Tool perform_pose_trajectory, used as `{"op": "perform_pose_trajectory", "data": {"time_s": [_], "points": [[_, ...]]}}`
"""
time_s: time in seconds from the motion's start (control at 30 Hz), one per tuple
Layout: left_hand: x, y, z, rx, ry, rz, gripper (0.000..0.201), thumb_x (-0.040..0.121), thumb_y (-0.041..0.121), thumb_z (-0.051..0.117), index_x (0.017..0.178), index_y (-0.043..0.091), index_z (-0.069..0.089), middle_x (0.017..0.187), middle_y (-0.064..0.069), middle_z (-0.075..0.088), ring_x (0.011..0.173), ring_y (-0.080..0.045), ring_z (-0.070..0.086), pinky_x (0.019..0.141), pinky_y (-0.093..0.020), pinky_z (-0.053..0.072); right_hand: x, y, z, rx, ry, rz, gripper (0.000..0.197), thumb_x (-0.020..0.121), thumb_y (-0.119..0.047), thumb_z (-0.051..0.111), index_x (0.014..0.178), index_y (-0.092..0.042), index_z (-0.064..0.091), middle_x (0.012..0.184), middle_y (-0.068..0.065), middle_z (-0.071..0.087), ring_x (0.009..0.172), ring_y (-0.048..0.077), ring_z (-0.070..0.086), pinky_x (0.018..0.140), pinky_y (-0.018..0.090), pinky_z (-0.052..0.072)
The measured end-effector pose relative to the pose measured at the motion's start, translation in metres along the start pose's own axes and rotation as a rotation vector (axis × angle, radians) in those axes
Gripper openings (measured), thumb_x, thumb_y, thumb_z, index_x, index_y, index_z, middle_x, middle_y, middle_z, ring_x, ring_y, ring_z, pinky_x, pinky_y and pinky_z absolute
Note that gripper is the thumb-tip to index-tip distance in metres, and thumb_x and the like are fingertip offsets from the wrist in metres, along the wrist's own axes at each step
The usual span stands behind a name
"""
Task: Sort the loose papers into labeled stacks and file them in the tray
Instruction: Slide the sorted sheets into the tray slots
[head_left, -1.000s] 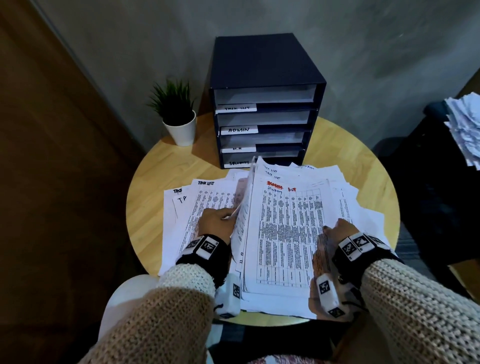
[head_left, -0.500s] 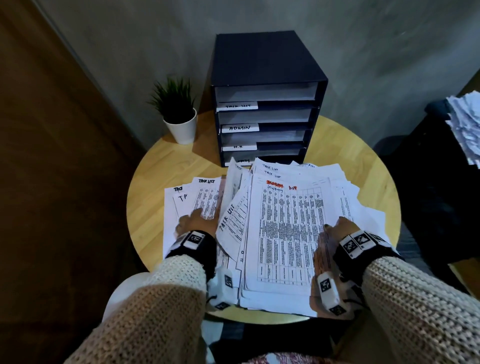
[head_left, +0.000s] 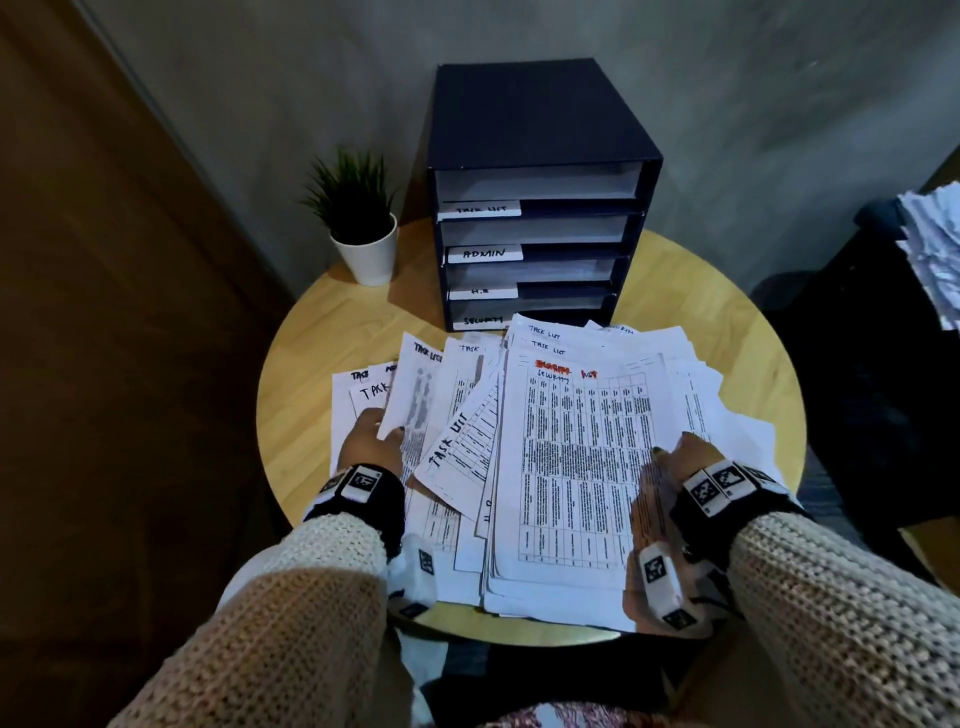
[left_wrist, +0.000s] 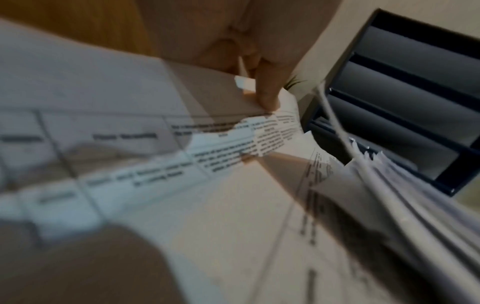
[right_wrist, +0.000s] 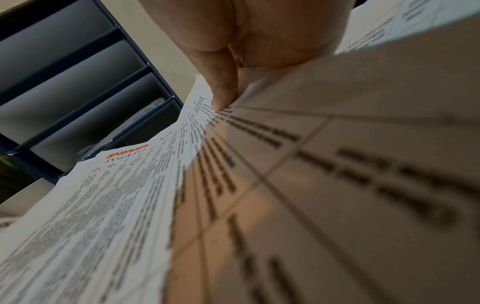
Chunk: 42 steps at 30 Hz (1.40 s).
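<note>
A dark filing tray (head_left: 540, 119) with slots labelled TASK LIST, ADMIN, H.R and SECURITY stands at the back of the round table (head_left: 322, 338). In front of it lies a thick paper pile (head_left: 576, 467), topped by a table sheet marked SECURITY. My right hand (head_left: 675, 452) holds the pile's right edge, thumb on top (right_wrist: 226, 90). My left hand (head_left: 387, 431) pinches the lower edge of a lifted sheet (head_left: 415, 400) over the left stack of TASK LIST pages (head_left: 363, 392). The left wrist view shows the fingers (left_wrist: 262, 98) on that edge. Another TASK LIST sheet (head_left: 462, 447) lies tilted between them.
A small potted plant (head_left: 358, 228) stands left of the tray. A heap of crumpled papers (head_left: 935, 249) sits on dark furniture at the far right. A grey wall is behind, and bare wood shows at the table's left and back right.
My left hand has moved left and away from the big pile, carrying a sheet over the left stack. A tilted TASK LIST sheet has come into view. The right hand has stayed put.
</note>
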<state>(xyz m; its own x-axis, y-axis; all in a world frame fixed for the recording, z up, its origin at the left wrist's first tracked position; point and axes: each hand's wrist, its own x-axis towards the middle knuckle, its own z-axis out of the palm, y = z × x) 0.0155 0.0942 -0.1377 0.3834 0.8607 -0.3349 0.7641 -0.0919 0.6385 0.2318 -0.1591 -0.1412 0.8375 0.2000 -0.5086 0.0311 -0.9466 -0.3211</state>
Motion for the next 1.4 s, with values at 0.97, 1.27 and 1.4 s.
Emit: {"op": "perform_pose_trajectory", "data": {"time_s": [0.97, 1.27, 1.4], "points": [[-0.042, 0.052, 0.018, 0.089, -0.276, 0.174, 0.030, 0.096, 0.021, 0.045, 0.120, 0.018, 0.062, 0.124, -0.008, 0.062, 0.112, -0.027, 0.057, 0.093, -0.026, 0.043, 0.002, 0.004, 0.002, -0.079, -0.031, -0.019, 0.027, 0.098, -0.028, 0.046, 0.093, -0.003, 0.034, 0.068, 0.001, 0.033, 0.079, 0.019, 0.042, 0.063, 0.027, 0.030], [0.002, 0.027, -0.002, 0.358, -0.340, -0.075, 0.061, 0.084, 0.059, 0.037, 0.115, 0.010, 0.055, 0.120, -0.015, 0.058, 0.101, -0.028, 0.058, 0.093, -0.035, 0.045, 0.005, 0.005, 0.003, -0.073, -0.022, -0.022, 0.028, 0.099, -0.027, 0.045, 0.092, -0.003, 0.031, 0.071, 0.003, 0.035, 0.072, 0.016, 0.041, 0.059, 0.027, 0.028], [0.010, 0.025, -0.003, 0.349, -0.296, -0.078, 0.056, 0.097, 0.051, 0.030, 0.110, 0.005, 0.058, 0.118, -0.020, 0.059, 0.090, -0.026, 0.059, 0.083, -0.029, 0.041, 0.004, 0.008, 0.004, -0.037, -0.034, -0.038, 0.032, 0.098, -0.027, 0.045, 0.112, 0.002, 0.046, 0.084, 0.012, 0.051, 0.083, 0.023, 0.052, 0.060, 0.028, 0.034]]}}
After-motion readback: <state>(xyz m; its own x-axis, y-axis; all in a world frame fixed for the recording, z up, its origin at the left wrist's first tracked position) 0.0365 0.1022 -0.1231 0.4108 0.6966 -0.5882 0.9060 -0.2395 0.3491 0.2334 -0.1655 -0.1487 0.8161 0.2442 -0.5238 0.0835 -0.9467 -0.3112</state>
